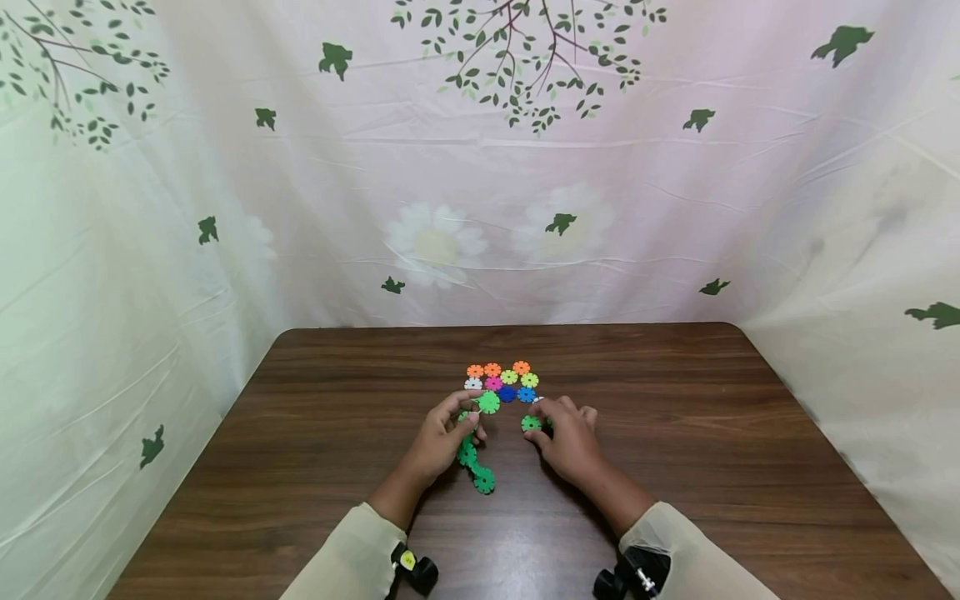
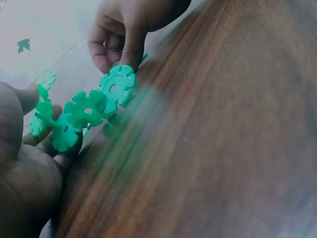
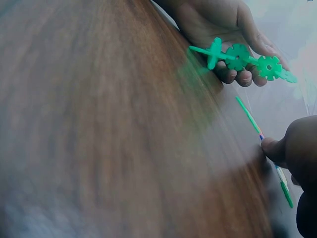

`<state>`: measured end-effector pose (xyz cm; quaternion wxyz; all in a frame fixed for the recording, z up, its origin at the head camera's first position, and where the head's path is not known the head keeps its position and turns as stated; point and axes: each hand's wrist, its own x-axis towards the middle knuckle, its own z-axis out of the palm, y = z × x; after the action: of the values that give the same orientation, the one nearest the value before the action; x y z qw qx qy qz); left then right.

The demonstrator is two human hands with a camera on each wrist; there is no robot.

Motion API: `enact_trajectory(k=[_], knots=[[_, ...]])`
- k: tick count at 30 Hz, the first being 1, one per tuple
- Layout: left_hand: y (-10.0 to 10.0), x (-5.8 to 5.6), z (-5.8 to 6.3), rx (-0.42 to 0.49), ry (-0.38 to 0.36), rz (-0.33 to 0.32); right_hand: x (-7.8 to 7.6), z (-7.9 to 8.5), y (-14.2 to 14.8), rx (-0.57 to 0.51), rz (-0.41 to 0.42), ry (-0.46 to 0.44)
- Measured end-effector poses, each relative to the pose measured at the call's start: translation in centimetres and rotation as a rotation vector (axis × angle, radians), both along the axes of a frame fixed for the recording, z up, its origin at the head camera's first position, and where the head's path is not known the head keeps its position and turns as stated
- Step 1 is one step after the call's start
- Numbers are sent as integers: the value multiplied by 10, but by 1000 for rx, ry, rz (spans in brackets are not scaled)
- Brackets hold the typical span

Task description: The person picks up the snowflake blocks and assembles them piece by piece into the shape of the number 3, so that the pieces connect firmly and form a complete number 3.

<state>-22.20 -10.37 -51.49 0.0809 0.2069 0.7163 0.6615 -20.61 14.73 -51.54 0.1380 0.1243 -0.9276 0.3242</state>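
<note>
My left hand (image 1: 442, 437) grips a chain of green notched plastic discs (image 2: 84, 110), interlocked at angles to one another. In the head view its lower end (image 1: 483, 480) hangs toward me, while a brighter green disc (image 1: 489, 402) sits by the left fingertips. My right hand (image 1: 566, 437) pinches a green notched disc (image 1: 531, 423) between thumb and curled fingers; part of another green disc is hidden under them. Just beyond both hands lies a patch of colored discs, including a pink one (image 1: 492, 383) and a blue one (image 1: 526, 394). In the right wrist view, discs (image 3: 286, 194) appear edge-on beside the right thumb.
Orange discs (image 1: 492, 369) form the far row of the patch, with a white disc (image 1: 473, 384) at its left. All rest on a brown wooden table (image 1: 337, 375). A printed cloth (image 1: 315, 208) hangs behind the table and along both sides.
</note>
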Motion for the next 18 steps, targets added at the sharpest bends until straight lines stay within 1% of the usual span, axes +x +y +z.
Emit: enact_trajectory(k=[7,11,14,16,18], knots=[[0,-2,0,5,24,-61,1,2,0,-46,111,84],[0,-1,2,-4,35,-90,2,2,0,-74,150,141],[-1,-1,2,-9,32,-100,3,3,0,-86,178,179],[-1,0,2,-14,31,-100,3,3,0,-91,194,187],[0,0,1,-19,38,-97,3,3,0,-102,207,177]])
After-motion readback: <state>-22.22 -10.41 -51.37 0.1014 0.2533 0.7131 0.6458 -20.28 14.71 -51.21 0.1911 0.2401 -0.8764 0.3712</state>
